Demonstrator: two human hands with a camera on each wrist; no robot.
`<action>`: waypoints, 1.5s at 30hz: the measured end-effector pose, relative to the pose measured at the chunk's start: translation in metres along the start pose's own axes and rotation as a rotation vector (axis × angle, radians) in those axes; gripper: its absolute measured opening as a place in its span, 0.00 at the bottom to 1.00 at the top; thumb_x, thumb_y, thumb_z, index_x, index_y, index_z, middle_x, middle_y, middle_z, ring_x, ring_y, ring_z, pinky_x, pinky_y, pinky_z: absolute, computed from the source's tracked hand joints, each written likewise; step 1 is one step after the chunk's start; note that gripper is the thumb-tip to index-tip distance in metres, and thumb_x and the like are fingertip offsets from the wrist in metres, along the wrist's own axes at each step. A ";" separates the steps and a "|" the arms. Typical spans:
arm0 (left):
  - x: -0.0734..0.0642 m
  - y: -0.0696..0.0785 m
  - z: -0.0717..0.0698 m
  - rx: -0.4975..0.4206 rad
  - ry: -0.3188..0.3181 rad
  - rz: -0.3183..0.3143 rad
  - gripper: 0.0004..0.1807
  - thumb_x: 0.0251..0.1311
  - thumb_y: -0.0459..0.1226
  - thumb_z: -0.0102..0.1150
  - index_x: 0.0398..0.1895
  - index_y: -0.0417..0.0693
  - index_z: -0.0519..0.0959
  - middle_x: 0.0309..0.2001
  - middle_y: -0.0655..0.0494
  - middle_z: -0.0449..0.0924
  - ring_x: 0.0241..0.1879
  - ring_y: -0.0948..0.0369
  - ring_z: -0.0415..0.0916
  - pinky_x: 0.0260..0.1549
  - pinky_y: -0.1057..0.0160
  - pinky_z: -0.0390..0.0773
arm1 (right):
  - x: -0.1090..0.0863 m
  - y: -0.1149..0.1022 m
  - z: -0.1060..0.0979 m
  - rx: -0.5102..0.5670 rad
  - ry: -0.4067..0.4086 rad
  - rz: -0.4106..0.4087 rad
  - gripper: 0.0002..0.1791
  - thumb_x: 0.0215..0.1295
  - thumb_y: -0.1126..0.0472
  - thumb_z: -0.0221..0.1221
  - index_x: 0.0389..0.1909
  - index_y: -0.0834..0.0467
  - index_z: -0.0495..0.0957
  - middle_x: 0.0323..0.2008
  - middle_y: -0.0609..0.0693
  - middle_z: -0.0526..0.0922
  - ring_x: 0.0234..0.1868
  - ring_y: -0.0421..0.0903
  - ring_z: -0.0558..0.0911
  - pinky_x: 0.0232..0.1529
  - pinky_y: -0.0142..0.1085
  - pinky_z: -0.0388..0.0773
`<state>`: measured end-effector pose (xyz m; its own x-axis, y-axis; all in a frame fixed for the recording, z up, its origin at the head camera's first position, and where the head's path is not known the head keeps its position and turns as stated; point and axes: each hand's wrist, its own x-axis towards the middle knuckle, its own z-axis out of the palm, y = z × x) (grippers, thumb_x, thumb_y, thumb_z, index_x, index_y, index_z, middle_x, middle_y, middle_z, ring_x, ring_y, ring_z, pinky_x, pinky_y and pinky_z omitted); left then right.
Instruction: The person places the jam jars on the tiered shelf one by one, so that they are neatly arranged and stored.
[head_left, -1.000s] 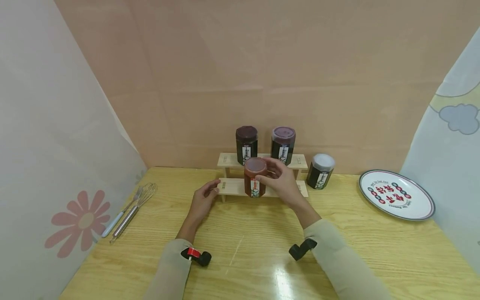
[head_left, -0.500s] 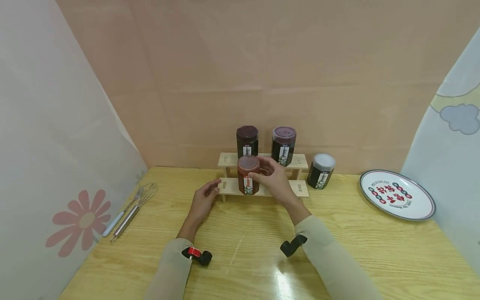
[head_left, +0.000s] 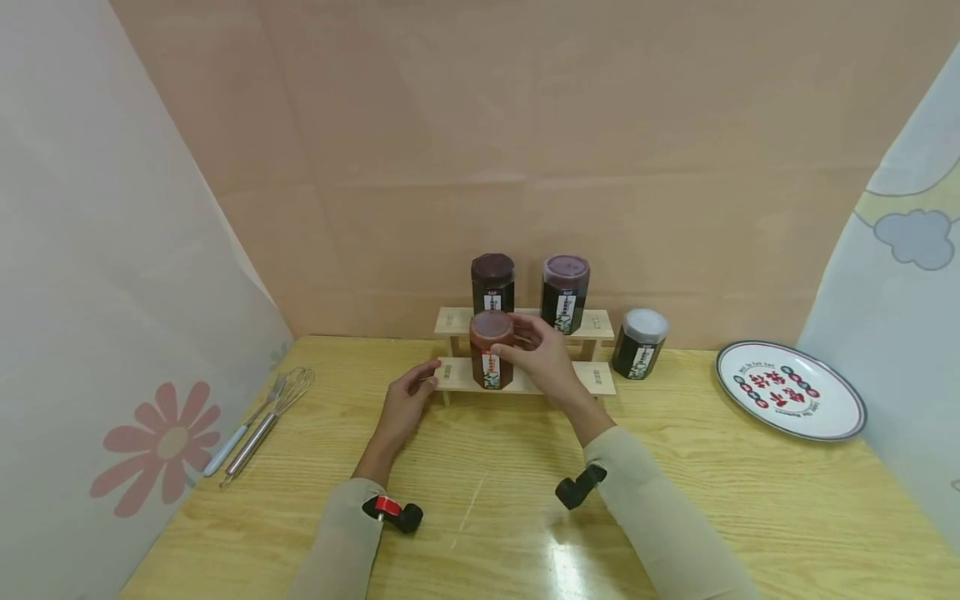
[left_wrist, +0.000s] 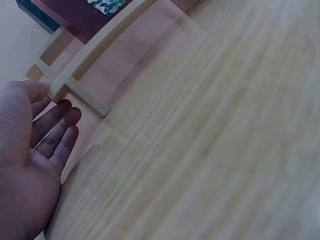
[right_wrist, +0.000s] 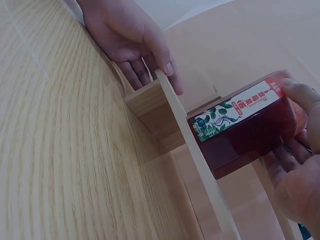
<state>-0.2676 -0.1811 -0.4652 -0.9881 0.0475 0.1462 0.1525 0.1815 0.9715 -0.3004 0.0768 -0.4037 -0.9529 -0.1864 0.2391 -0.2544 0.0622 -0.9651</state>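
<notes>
My right hand [head_left: 545, 360] grips an eight-sided jar [head_left: 492, 367] of dark red jam by its upper part, thumb at the front. The jar is upright, its base at the lower tier of a small two-tier wooden shelf [head_left: 540, 383], left of the middle. At that tier's left end, my left hand [head_left: 406, 400] pinches the board; in the left wrist view its thumb [left_wrist: 37, 90] lies on the board's end with fingers beneath. Two darker jars, a left one [head_left: 492, 275] and a right one [head_left: 564, 296], stand on the upper tier, the left partly hidden behind the red jar.
A dark jar with a white lid [head_left: 640, 343] stands on the table right of the shelf. Farther right lies an oval plate [head_left: 832, 404] with red lettering. A whisk [head_left: 258, 442] and a blue-handled fork [head_left: 231, 446] lie at the left. A cloth backdrop [head_left: 375, 208] rises behind.
My right hand has carried the red jar leftward along the front of the lower tier, mostly in the first half second. The left hand has stayed at the shelf's end.
</notes>
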 end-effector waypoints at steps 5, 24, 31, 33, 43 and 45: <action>0.002 -0.001 0.000 0.003 -0.001 -0.009 0.20 0.76 0.32 0.54 0.68 0.40 0.76 0.69 0.41 0.75 0.67 0.46 0.74 0.52 0.79 0.73 | 0.000 0.001 -0.001 -0.014 0.006 -0.003 0.35 0.62 0.60 0.73 0.69 0.58 0.72 0.65 0.58 0.79 0.68 0.55 0.78 0.70 0.46 0.75; 0.014 -0.033 0.001 0.053 0.034 0.040 0.19 0.76 0.38 0.57 0.66 0.49 0.79 0.66 0.47 0.79 0.64 0.50 0.77 0.57 0.71 0.77 | -0.025 -0.020 -0.070 -0.066 -0.046 -0.070 0.32 0.67 0.62 0.69 0.69 0.63 0.71 0.69 0.65 0.74 0.71 0.59 0.73 0.64 0.29 0.78; 0.010 -0.038 -0.001 0.057 0.042 0.004 0.19 0.76 0.38 0.56 0.67 0.49 0.78 0.68 0.48 0.78 0.68 0.50 0.74 0.64 0.58 0.77 | -0.027 -0.027 -0.104 -0.151 0.014 -0.074 0.29 0.69 0.59 0.68 0.68 0.63 0.73 0.66 0.64 0.77 0.69 0.56 0.76 0.63 0.23 0.76; 0.010 -0.038 -0.001 0.053 0.040 0.004 0.19 0.76 0.38 0.56 0.67 0.49 0.78 0.68 0.48 0.78 0.69 0.50 0.74 0.65 0.56 0.76 | -0.027 -0.030 -0.114 -0.189 0.039 -0.073 0.30 0.70 0.57 0.67 0.68 0.62 0.73 0.66 0.64 0.77 0.67 0.53 0.77 0.62 0.22 0.75; 0.012 -0.035 -0.003 0.012 -0.003 -0.049 0.21 0.78 0.41 0.54 0.70 0.52 0.76 0.71 0.48 0.74 0.70 0.52 0.71 0.66 0.55 0.77 | -0.025 -0.028 -0.170 -0.298 0.175 -0.041 0.34 0.71 0.54 0.66 0.73 0.62 0.68 0.69 0.55 0.75 0.72 0.52 0.73 0.67 0.23 0.71; 0.012 -0.031 -0.003 0.013 -0.008 -0.062 0.21 0.78 0.40 0.53 0.71 0.51 0.75 0.71 0.48 0.73 0.71 0.52 0.70 0.64 0.59 0.77 | -0.025 -0.025 -0.179 -0.310 0.192 -0.021 0.35 0.71 0.53 0.66 0.73 0.63 0.67 0.69 0.55 0.74 0.72 0.52 0.72 0.63 0.19 0.71</action>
<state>-0.2842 -0.1893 -0.4932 -0.9955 0.0438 0.0839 0.0910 0.1973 0.9761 -0.2995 0.2557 -0.3671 -0.9530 -0.0051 0.3029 -0.2843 0.3604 -0.8884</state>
